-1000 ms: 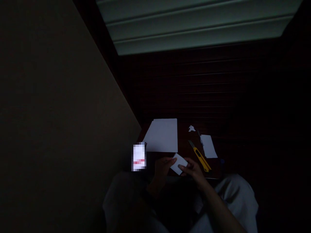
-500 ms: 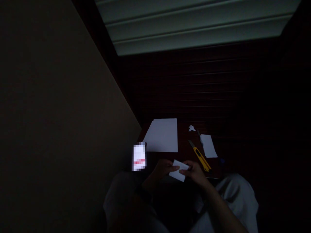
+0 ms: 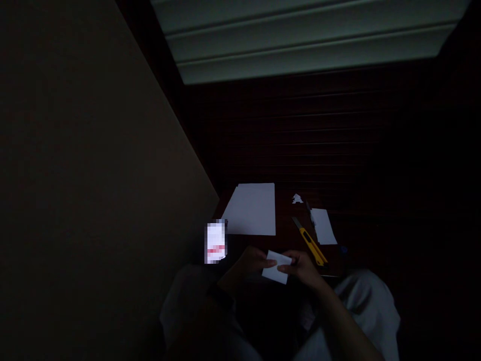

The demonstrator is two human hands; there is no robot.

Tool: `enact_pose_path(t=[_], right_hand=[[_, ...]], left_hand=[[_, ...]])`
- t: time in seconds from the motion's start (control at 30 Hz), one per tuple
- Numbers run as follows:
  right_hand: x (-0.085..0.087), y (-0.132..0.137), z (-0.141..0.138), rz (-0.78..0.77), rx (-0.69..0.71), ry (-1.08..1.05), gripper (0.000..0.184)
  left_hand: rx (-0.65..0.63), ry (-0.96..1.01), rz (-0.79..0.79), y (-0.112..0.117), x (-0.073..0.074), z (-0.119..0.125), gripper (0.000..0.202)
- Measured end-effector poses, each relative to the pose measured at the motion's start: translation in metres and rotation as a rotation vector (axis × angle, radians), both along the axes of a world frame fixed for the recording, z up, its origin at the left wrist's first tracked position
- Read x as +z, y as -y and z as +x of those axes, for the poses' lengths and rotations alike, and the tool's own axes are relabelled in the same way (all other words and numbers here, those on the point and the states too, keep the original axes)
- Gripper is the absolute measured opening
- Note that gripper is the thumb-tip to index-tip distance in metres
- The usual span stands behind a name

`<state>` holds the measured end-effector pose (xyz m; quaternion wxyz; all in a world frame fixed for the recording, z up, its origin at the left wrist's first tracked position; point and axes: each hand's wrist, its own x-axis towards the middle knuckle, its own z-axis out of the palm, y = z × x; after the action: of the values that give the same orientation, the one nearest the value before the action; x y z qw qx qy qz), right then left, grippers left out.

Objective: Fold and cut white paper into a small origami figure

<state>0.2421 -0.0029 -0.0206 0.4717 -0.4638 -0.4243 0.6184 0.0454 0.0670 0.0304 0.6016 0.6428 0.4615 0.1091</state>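
Note:
Between my hands is a small, roughly square piece of white paper [image 3: 276, 276], held over the near edge of the dark table. My left hand [image 3: 256, 260] grips its left side, thumb on top and the fingers hidden beneath. On the other side my right hand [image 3: 300, 266] pinches the paper, its thumb close to the left one. A yellow utility knife [image 3: 312, 247] with its blade out lies just beyond my right hand. Whether the paper is folded is too dark to make out.
Large white sheets [image 3: 251, 209] lie at the table's back left. A small jagged paper cutout [image 3: 297, 199], a pen [image 3: 310, 213] and a narrower white paper [image 3: 324, 226] lie to the right. A bright pixelated object [image 3: 215, 242] is at the left edge, near the wall [image 3: 112, 175].
The small paper has turned slightly and dropped a little in my hands. Both hands keep their hold, and the things on the table stay where they were.

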Motion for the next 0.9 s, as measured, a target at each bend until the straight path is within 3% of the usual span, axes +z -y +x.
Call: enact_pose_path(t=[0.2, 0.4, 0.6, 0.9], right_hand=[[0.003, 0.001, 0.0, -0.002, -0.01, 0.044, 0.036], [0.03, 0.002, -0.001, 0.103, 0.023, 0.115, 0.032], [0.039, -0.003, -0.013, 0.22, -0.123, 0.342, 0.019], [0.044, -0.001, -0.02, 0.183, -0.213, 0.436, 0.011]], left_hand=[[-0.01, 0.035, 0.055, 0.0, -0.002, -0.001, 0.046], [-0.018, 0.016, 0.109, 0.005, 0.004, 0.005, 0.043], [-0.027, 0.053, 0.107, 0.016, 0.007, 0.014, 0.04], [-0.049, 0.123, 0.053, 0.017, 0.007, 0.011, 0.039]])
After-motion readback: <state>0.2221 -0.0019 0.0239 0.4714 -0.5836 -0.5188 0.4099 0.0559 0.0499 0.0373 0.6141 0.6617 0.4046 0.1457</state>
